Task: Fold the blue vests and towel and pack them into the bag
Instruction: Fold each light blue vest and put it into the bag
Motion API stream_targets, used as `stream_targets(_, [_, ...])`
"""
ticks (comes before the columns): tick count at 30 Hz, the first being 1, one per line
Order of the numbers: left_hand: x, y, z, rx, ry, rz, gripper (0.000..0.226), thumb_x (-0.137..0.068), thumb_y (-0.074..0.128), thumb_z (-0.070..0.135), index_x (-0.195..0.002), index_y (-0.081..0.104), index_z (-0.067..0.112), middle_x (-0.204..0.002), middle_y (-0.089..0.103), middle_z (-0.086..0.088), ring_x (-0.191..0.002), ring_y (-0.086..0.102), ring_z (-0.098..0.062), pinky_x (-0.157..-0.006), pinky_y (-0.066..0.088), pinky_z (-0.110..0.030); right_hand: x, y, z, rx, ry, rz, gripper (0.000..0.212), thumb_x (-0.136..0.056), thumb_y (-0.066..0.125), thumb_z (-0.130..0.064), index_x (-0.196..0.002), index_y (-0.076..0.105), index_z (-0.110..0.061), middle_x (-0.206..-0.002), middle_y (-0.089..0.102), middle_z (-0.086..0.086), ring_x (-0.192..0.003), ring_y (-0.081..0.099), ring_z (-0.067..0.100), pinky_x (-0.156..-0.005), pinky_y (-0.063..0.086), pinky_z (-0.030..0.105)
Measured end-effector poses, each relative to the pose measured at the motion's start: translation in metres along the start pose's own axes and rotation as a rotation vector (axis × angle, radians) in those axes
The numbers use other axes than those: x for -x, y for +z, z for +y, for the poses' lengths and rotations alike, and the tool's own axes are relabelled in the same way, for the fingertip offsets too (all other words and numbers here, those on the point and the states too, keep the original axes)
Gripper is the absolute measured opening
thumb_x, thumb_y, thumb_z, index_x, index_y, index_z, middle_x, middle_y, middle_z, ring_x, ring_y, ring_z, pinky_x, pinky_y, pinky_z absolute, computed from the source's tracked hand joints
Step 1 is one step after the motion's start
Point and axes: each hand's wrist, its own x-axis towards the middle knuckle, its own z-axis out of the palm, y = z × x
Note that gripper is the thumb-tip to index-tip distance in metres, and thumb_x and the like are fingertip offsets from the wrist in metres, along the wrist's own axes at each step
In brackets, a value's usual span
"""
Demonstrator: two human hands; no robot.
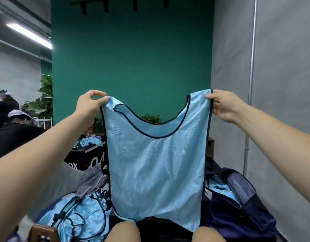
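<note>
The navy bag (238, 208) sat open at the lower right. Inside it we saw a flat piece of light-blue cloth (220, 188) (whether a vest or something else, we could not tell). To the left of our knees (122, 231) lay a loose heap of blue vests (75, 213) crossed by dark cords, and a grey striped towel (92, 180) lay crumpled on the far edge of that heap.

The held vest (156, 163) was a shiny light-blue mesh, edged in dark navy binding round the deep neckline and down both sides. It hung in the air at the middle of the view, in front of the green wall (131, 58), between the heap and the bag.

The left hand (88, 106) pinched the left shoulder strap between thumb and curled fingers. The right hand (224, 107) pinched the right strap in the same way. The two hands were well apart, so the cloth was spread wide with its flat face towards us.

Its long axis ran straight up and down, with the neckline at the top and the hem at the bottom. The hem reached our knees, and the lower right corner draped over one of them.
</note>
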Motion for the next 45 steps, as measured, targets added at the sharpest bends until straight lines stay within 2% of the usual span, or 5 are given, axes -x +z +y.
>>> stream_targets(13, [-0.014,-0.006,0.043,-0.155,-0.001,-0.085,0.032,-0.085,0.086,0.051,-0.095,0.085,0.020,-0.109,0.079,0.003,-0.101,0.071,-0.022,-0.100,0.060,-0.044,-0.001,-0.010,-0.015,0.246,-0.166,0.164,0.018,-0.088,0.087,-0.020,-0.093,0.076,-0.007,-0.089,0.075,0.008,-0.080,0.069,0.020,-0.083,0.059,0.038])
stream_targets(17, [-0.009,-0.007,0.042,-0.131,-0.014,-0.315,0.042,-0.070,0.098,0.022,-0.106,0.081,0.011,-0.108,0.081,-0.006,-0.104,0.075,-0.023,-0.103,0.057,-0.039,-0.004,-0.014,-0.012,0.258,-0.200,0.221,0.019,-0.088,0.086,-0.023,-0.093,0.072,-0.012,-0.089,0.070,0.008,-0.079,0.064,0.020,-0.079,0.055,0.037])
stream_targets(23, [-0.008,-0.006,0.034,-0.319,0.131,-0.243,0.021,-0.079,0.094,0.033,-0.085,0.082,0.017,-0.088,0.079,-0.012,-0.075,0.058,-0.019,-0.074,0.042,-0.035,-0.004,-0.016,-0.009,0.296,-0.229,0.278,0.021,-0.091,0.082,-0.029,-0.094,0.067,-0.015,-0.086,0.063,0.005,-0.076,0.055,0.016,-0.068,0.046,0.029])
stream_targets(33, [0.001,-0.006,0.042,-0.448,0.061,-0.292,0.063,-0.082,0.072,0.073,-0.085,0.075,0.010,-0.066,0.042,-0.007,-0.064,0.034,-0.020,-0.062,0.027,-0.030,-0.004,-0.014,-0.005,0.276,-0.216,0.358,0.038,-0.081,0.089,-0.032,-0.102,0.061,-0.016,-0.104,0.064,0.000,-0.090,0.060,0.018,-0.078,0.053,0.033])
stream_targets(45, [0.003,-0.019,0.047,-0.542,0.075,-0.486,0.049,-0.063,0.095,0.062,-0.087,0.081,0.022,-0.086,0.075,-0.011,-0.077,0.058,-0.022,-0.074,0.038,-0.036,-0.005,-0.022,-0.010,0.255,-0.160,0.310,0.024,-0.085,0.090,-0.026,-0.094,0.079,-0.006,-0.101,0.079,0.011,-0.081,0.069,0.019,-0.078,0.059,0.033])
